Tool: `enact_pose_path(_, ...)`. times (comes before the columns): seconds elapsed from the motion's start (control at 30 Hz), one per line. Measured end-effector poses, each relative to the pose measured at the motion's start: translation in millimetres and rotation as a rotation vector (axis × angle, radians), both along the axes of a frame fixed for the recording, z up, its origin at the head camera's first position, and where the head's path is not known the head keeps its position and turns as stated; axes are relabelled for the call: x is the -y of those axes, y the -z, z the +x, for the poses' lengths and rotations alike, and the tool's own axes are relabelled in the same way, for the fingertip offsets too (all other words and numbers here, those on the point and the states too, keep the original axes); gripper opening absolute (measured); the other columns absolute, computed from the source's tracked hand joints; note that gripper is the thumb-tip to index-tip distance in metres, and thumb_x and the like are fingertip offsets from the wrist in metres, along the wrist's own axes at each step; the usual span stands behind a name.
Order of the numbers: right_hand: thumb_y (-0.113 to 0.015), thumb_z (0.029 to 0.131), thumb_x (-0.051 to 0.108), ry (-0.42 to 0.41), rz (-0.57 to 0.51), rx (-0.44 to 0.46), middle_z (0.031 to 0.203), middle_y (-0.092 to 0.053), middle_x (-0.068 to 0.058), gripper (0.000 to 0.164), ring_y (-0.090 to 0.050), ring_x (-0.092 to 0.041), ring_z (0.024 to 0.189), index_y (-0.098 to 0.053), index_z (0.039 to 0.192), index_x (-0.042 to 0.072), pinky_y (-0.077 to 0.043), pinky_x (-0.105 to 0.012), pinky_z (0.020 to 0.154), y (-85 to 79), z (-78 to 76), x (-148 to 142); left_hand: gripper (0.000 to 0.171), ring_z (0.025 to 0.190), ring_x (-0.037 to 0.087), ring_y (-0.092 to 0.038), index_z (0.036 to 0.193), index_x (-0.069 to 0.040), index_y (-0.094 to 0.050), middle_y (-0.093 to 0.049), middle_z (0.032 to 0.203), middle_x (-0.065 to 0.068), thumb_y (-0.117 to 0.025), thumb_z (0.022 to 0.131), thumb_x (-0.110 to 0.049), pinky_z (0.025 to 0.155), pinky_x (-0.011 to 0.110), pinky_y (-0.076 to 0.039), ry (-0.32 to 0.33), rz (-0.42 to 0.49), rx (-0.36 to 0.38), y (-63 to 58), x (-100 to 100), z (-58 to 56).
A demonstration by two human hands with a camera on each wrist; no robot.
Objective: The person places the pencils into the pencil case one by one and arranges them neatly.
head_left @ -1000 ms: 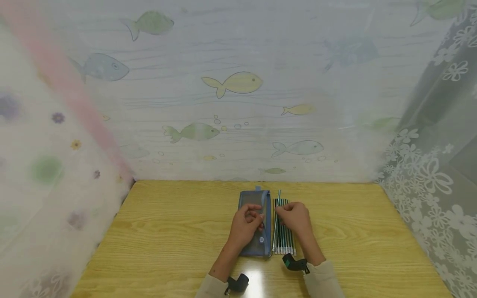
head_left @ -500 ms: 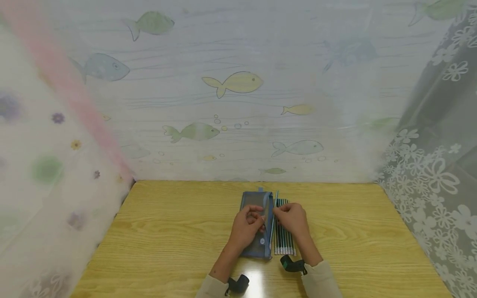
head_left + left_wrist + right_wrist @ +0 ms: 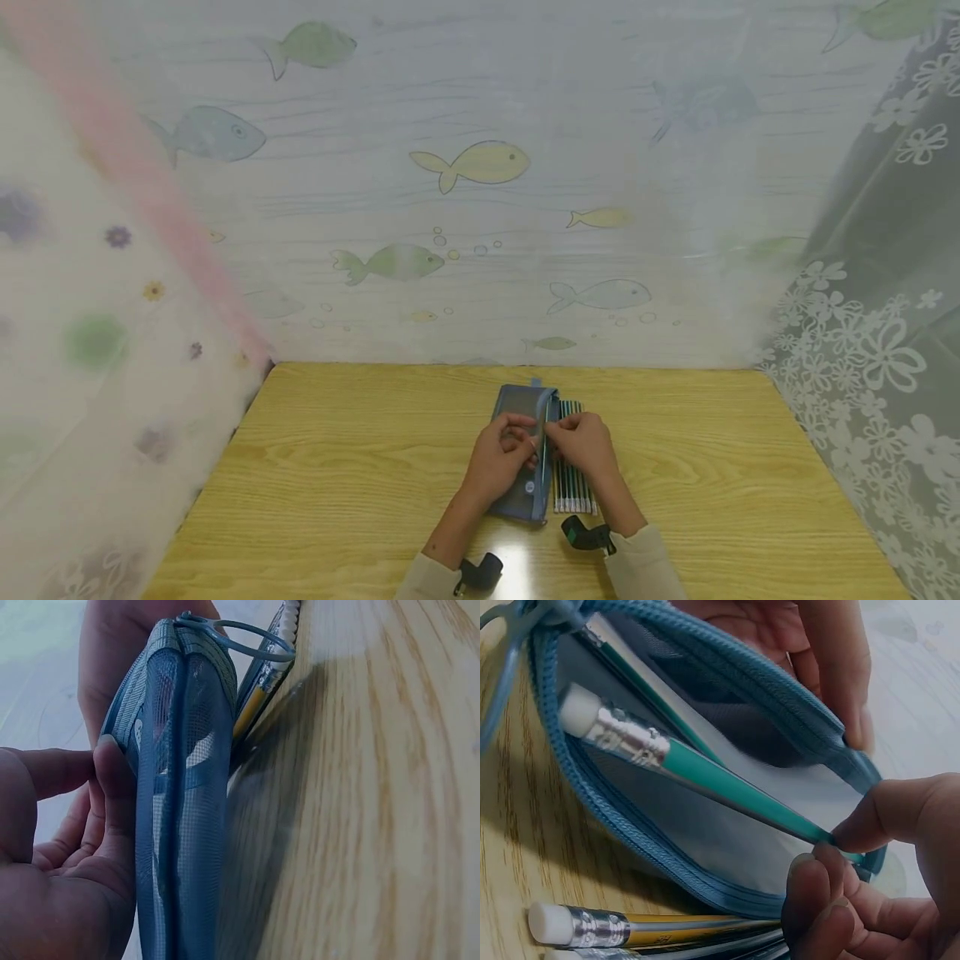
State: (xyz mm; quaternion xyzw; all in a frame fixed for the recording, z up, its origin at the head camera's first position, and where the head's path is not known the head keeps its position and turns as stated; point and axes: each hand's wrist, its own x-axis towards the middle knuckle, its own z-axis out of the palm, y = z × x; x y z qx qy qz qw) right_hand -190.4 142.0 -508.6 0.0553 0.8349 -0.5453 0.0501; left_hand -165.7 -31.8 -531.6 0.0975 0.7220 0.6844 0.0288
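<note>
A blue mesh pencil case [image 3: 514, 402] lies unzipped on the table, its opening toward the right. My left hand [image 3: 495, 457] pinches the upper edge of that opening between thumb and finger. Between the fingertips of my right hand [image 3: 585, 442] is a teal pencil [image 3: 727, 789] with a white eraser, lying within the zipped mouth in the right wrist view. Another teal pencil [image 3: 656, 699] shows deeper inside the case. Close along the case's right side is a row of pencils [image 3: 576, 492], erasers toward me, one of them a yellow pencil [image 3: 682, 928].
The wood-grain table [image 3: 337, 467] extends to both sides. A fish-print curtain [image 3: 480, 250] hangs behind it, with sheer flowered fabric [image 3: 862, 358] at the right. A zipper pull ring [image 3: 251, 641] sticks out from the case's near end.
My right hand has moved left with the pencil, from over the row into the case's mouth. The case has shifted slightly right and turned a little, with my left hand still on its edge.
</note>
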Motion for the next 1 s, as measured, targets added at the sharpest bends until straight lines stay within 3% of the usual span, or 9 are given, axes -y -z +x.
enact_pose_path(0.3,-0.07,0.091,0.016,0.031,-0.021,0.025,0.066,-0.071,-0.006,0.023,-0.067,-0.015,0.057,-0.078,0.09,-0.005,-0.053,-0.025,0.049,3.5,-2.6,0.1,0.026,0.072,0.016,-0.067,0.126,0.005,-0.063,-0.065,0.094,0.014,-0.068,0.102,-0.002,0.065,0.027,-0.062,0.008,0.012,0.025,-2.9,-2.8,2.5)
enact_pose_path(0.6,-0.07,0.093,0.016,0.015,-0.061,0.046,0.068,-0.071,-0.007,0.022,-0.068,-0.016,0.058,-0.078,0.089,-0.003,-0.053,-0.027,0.05,3.1,-1.8,2.0,0.026,0.072,0.016,-0.068,0.128,0.005,-0.06,-0.063,0.096,0.014,-0.066,0.103,-0.002,0.07,0.043,-0.065,0.034,0.033,0.035,-3.8,-4.2,3.3)
enact_pose_path(1.0,-0.072,0.094,0.016,-0.022,-0.005,0.009,0.072,-0.075,-0.01,0.021,-0.071,-0.02,0.059,-0.08,0.091,-0.003,-0.055,-0.028,0.052,3.1,-1.4,-2.0,0.027,0.069,0.016,-0.067,0.127,0.007,-0.059,-0.064,0.093,0.012,-0.067,0.102,0.001,0.065,0.03,-0.063,0.006,0.064,0.053,-5.1,-6.9,2.6)
